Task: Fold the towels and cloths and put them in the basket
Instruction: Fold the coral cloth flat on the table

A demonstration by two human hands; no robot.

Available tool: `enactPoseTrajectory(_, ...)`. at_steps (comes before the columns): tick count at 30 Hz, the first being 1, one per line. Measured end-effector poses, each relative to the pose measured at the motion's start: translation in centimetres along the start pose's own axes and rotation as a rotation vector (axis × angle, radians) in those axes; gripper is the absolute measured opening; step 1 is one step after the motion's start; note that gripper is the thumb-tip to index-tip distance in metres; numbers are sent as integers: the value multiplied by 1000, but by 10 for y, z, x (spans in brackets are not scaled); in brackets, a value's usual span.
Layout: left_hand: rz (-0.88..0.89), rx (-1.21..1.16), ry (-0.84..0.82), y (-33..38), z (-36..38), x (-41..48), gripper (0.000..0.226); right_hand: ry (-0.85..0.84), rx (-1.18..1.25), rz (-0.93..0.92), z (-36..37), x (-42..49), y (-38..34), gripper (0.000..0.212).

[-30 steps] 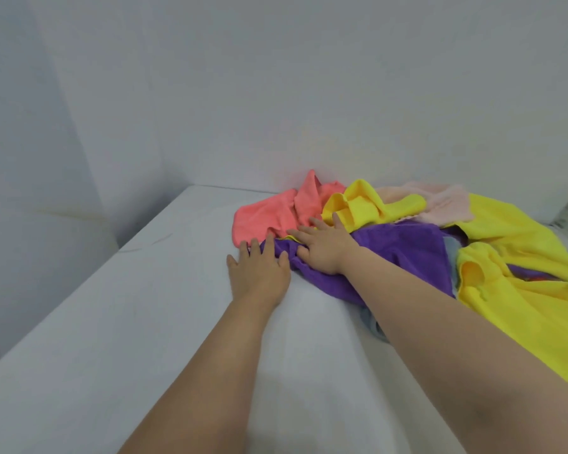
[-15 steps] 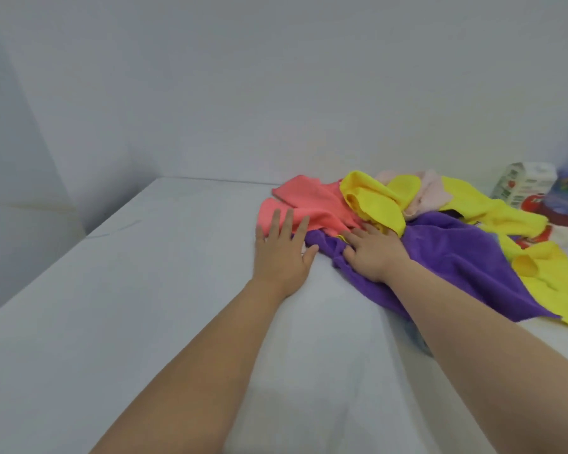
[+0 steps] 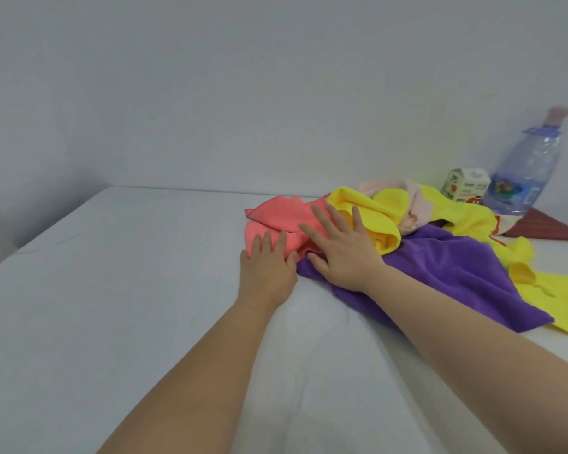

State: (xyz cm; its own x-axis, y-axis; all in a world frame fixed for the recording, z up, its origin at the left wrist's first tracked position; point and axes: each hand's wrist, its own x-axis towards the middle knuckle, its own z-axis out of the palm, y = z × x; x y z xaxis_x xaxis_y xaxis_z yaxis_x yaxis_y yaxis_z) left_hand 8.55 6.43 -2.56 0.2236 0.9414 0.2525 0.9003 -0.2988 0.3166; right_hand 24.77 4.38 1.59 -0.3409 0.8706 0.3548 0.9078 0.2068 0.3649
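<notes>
A heap of cloths lies on the white table [image 3: 118, 290] near the back wall. A coral cloth [image 3: 276, 217] is at its left, a purple cloth [image 3: 446, 273] in front, yellow cloths [image 3: 377, 214] on top and to the right, and a pale pink one [image 3: 413, 211] behind. My left hand [image 3: 266, 270] lies flat, fingers straight, with its fingertips on the coral cloth's near edge. My right hand [image 3: 341, 250] is spread flat over the spot where the coral, yellow and purple cloths meet. No basket is in view.
At the back right stand a small carton [image 3: 464, 188] and a large clear water bottle [image 3: 522, 178], with a dark red cloth [image 3: 545, 229] below them. A white wall runs behind the table, and another closes in the left side.
My view has swung right, bringing the bottle and carton in. My right hand has moved from the purple cloth up onto the coral and yellow cloths with its fingers spread. My left hand stays on the coral edge.
</notes>
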Motion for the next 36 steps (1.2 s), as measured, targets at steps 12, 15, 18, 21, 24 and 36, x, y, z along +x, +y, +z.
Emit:
enactPoseTrajectory(12, -101, 45, -78, -3, 1, 3, 58, -300, 28, 409, 54, 29, 47, 58)
enactPoseTrajectory(15, -101, 44, -90, -3, 1, 3, 58, -346, 22, 467, 58, 28, 58, 59)
enactPoseTrajectory(18, -106, 33, -113, -4, -1, 3, 58, -384, 15, 533, 62, 24, 76, 60)
enactPoseTrajectory(21, -101, 43, -137, -3, -2, 2, 58, -416, -9, 633, 63, 18, 93, 60)
enactPoseTrajectory(24, -91, 77, -164, -2, 0, 2, 59, -401, -47, 646, 61, 16, 93, 60)
enactPoseTrajectory(36, -60, 52, -155, -1, -7, 2, 60, -78, 374, 577, 36, 52, 32, 25)
